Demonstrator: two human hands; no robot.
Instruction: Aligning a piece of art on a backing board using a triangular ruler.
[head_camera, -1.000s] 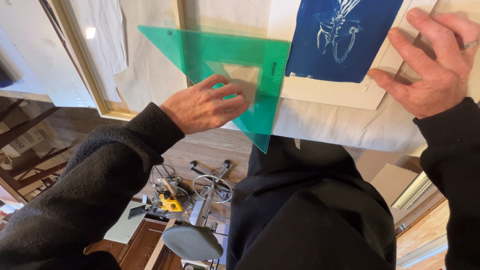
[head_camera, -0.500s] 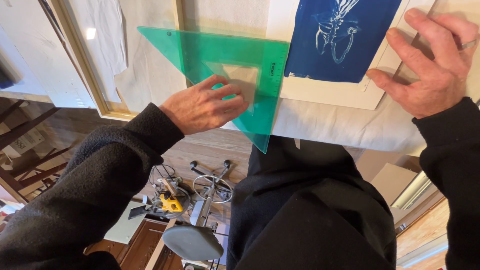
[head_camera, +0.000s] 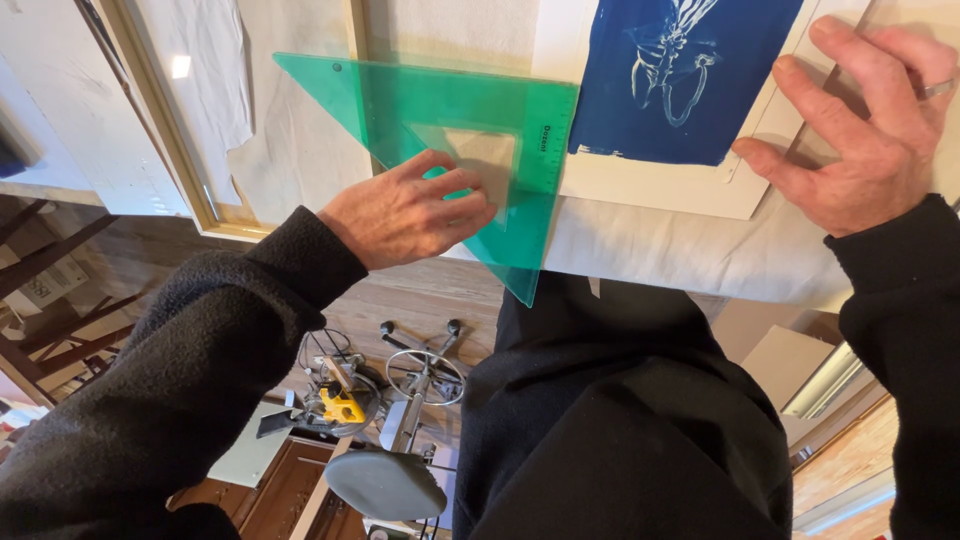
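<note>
Green transparent set square (head_camera: 455, 150) lying flat on the table (head_camera: 660, 250), its straight vertical edge just beside the left border of the blue print (head_camera: 680, 75), its lower tip sticking out past the table edge. Left hand (head_camera: 405, 210) spread open and flat on the set square, fingertips around the inner cut-out, pressing rather than gripping, holding nothing closed. Right hand (head_camera: 865, 140) also open, fingers fanned on the white mount (head_camera: 650, 190) to the right of the set square, a ring on one finger. Best done, by my judgement, with even downward pressure from both palms, keeping the ruler edge parallel to the print border and not letting the overhanging tip tilt the tool. Left of the set square, a wooden frame bar (head_camera: 160, 130) on the cloth; below it, on the floor, a grey stool (head_camera: 385, 480) and a small yellow tool (head_camera: 342, 405), well apart. Nothing between the set square and the print.
</note>
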